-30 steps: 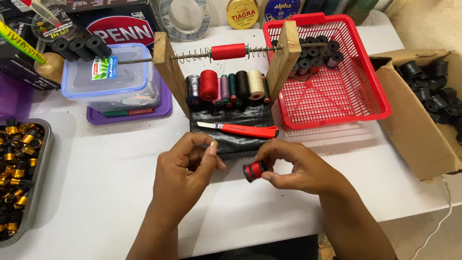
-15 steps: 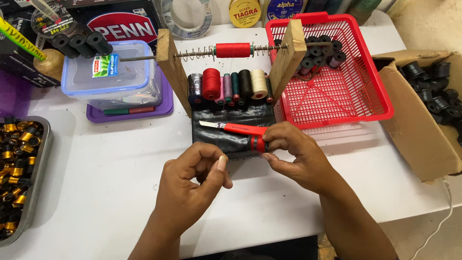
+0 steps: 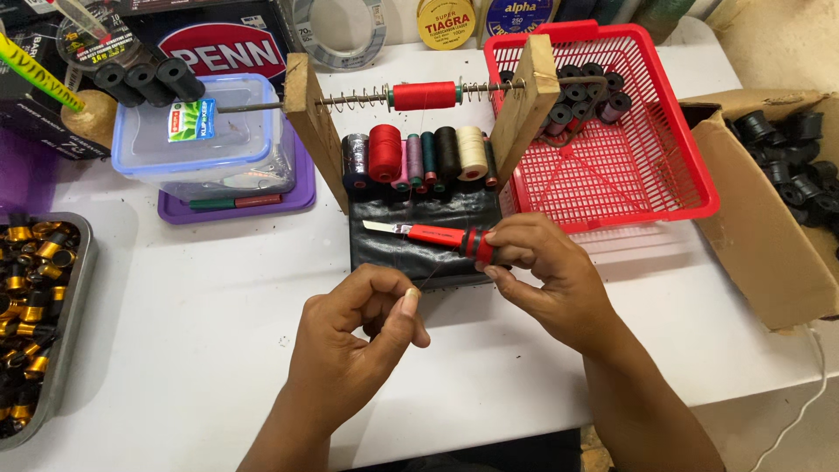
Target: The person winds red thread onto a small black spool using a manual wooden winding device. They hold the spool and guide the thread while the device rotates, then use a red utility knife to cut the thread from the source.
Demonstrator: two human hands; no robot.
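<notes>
On a white bench (image 3: pixel 218 288), a red-wrapped spool (image 3: pixel 479 246) sits pinched in the right hand (image 3: pixel 546 280) fingers, above a black mat (image 3: pixel 419 223) and touching a red knife (image 3: pixel 428 233). The left hand (image 3: pixel 354 345) pinches a thread (image 3: pixel 428 278) running to it. Behind stands a thread rack (image 3: pixel 419 131).

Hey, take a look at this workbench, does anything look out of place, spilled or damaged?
One thing: the red utility knife lies on the black mat with its blade out, close to the right hand. Small dark specks dot the white table. The cardboard box of black spools sits at the table's right edge. Nothing looks broken.
</notes>
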